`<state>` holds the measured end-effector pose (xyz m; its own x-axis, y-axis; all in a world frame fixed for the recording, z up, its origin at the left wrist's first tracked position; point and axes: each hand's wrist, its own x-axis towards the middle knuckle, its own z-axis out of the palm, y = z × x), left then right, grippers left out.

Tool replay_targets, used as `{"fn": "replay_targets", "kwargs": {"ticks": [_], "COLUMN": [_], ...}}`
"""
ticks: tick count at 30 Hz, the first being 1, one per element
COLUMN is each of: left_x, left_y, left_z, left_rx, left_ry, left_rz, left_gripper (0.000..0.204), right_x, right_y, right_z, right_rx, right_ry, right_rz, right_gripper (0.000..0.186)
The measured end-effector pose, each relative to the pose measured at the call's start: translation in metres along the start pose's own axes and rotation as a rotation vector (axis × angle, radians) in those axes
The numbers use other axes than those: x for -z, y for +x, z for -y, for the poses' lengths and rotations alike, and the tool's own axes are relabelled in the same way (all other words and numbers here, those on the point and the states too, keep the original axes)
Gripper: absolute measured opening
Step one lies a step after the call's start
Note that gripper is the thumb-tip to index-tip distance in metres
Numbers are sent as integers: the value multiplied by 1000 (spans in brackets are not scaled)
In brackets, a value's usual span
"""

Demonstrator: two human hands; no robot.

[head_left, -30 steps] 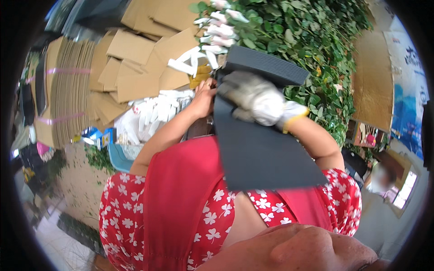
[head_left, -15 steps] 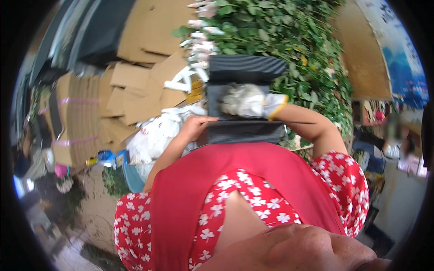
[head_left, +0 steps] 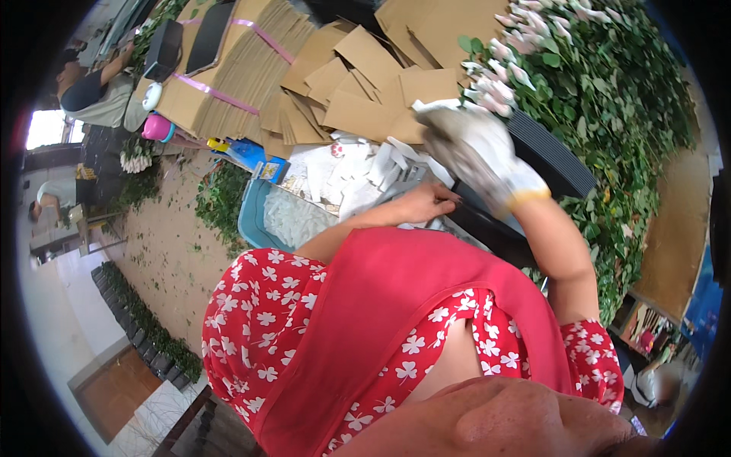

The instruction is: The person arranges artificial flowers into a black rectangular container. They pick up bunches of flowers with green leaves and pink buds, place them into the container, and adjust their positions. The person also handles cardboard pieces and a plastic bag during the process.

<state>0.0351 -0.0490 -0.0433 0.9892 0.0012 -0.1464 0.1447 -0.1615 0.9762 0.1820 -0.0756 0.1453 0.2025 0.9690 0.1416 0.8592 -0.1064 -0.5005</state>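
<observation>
A black ribbed sheet [head_left: 550, 154] lies folded up at its sides like a trough in front of me. My left hand [head_left: 428, 203] is bare, and its bent fingers close at the near-left edge of that sheet. Above the trough's left end is my right hand [head_left: 478, 152], in a white and grey glove with a yellow cuff. Motion smears its fingers, so what they hold, if anything, cannot be made out. Beyond the sheet lie leafy green stems [head_left: 609, 114] with pale pink wrapped flower heads [head_left: 499, 80] at their left end.
Cardboard pieces [head_left: 362, 84] lie in a loose heap, beside a strapped cardboard stack [head_left: 236, 68]. White sleeves [head_left: 358, 179] are scattered left of the sheet, near a blue bin [head_left: 247, 217] of white pieces. Another person [head_left: 95, 95] stands at the far left.
The view has swung left. My gloved right hand has moved from inside the black trough to its left end, near the cardboard. My left hand stays at the sheet's edge, fingers more bent.
</observation>
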Motion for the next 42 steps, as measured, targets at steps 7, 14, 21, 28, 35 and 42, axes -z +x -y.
{"fn": "replay_targets", "kwargs": {"ticks": [7,14,21,28,35,42], "left_x": [1,3,4,16,40,13], "left_y": [4,0,4,6,63,115], "left_z": [-7,-22,-10,-27,-94,-107], "left_rx": [-147,-37,-43,-12,-304,-417], "left_ry": [-74,21,53,148,503,855], "left_rz": [66,159,269,429,391,438], "left_gripper": [41,64,63,70,54,112], "right_x": [-135,69,54,16,16,61], "right_y": [88,-72,-150,-163,-170,-112], "right_z": [-21,-37,-88,-100,-100,-81], "right_rx": [-103,72,-1250,-1305,-1186,-779], "right_ry": [-257,99,889,1028,754,-281], "right_rz": [209,50,363,192,335,1001], "right_gripper": [47,27,22,19,24,33]}}
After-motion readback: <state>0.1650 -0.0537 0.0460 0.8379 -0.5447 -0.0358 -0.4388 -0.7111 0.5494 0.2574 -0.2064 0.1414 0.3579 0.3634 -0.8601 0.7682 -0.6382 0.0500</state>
